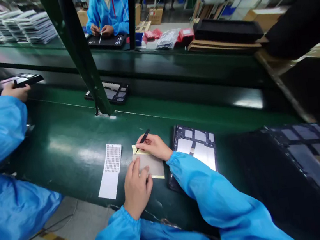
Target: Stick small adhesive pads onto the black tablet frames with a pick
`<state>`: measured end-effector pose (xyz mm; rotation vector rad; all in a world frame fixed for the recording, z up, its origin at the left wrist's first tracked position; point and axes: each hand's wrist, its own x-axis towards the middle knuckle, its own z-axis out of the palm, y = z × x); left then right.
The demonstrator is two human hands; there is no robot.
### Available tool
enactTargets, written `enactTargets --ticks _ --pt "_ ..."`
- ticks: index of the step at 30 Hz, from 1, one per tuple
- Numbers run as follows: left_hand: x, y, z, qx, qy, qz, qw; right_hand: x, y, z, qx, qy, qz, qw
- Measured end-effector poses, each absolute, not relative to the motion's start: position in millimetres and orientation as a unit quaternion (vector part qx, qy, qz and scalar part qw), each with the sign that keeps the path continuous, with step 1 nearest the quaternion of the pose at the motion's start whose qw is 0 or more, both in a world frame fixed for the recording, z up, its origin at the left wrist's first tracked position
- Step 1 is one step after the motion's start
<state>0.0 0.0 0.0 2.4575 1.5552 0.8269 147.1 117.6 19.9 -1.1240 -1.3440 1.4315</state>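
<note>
My right hand (156, 146) is closed around black tweezers (143, 137), whose tips meet the upper left part of a backing sheet (151, 166) with pale yellow edges. On the near left part of that sheet my left hand (136, 184) lies flat, fingers spread. Left of it is a white label sheet (110, 171) with rows of small dark marks on its upper half. Under and beside my right forearm sits a dark tablet-like frame (197, 146) with silvery panels, partly hidden by my sleeve.
More dark frames (312, 155) are stacked at the right, and another frame (116, 92) lies behind the green post (80, 55). At the left, a co-worker's hand (16, 91) holds a similar frame. Opposite, a person (109, 12) works over a black tray.
</note>
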Motion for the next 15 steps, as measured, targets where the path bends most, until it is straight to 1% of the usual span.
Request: enactTargets --ticks 3,7,9,10,12,15 --pt "-3.8 1.3 -0.6 0.818 0.505 0.270 0.053 173.1 90.9 41.2 -0.451 -0.505 0.557 0.481" --pt "-4.3 2.1 0.8 0.815 0.490 0.304 0.060 229.6 23.0 54.6 -0.510 -0.496 0.510 0.483" --pt "3.3 -0.4 5.1 0.804 0.477 0.344 0.090 251.4 -11.5 53.0 -0.539 -0.468 0.499 0.492" --pt "9.3 -3.0 8.7 0.799 0.465 0.361 0.126 258.8 -25.9 51.4 -0.546 -0.454 0.494 0.501" --pt "24.5 -10.3 17.7 0.786 0.430 0.377 0.234 266.5 -47.1 49.2 -0.549 -0.441 0.486 0.518" --pt "47.0 -21.1 30.9 0.754 0.390 0.359 0.388 266.5 -60.8 52.4 -0.540 -0.460 0.467 0.528"
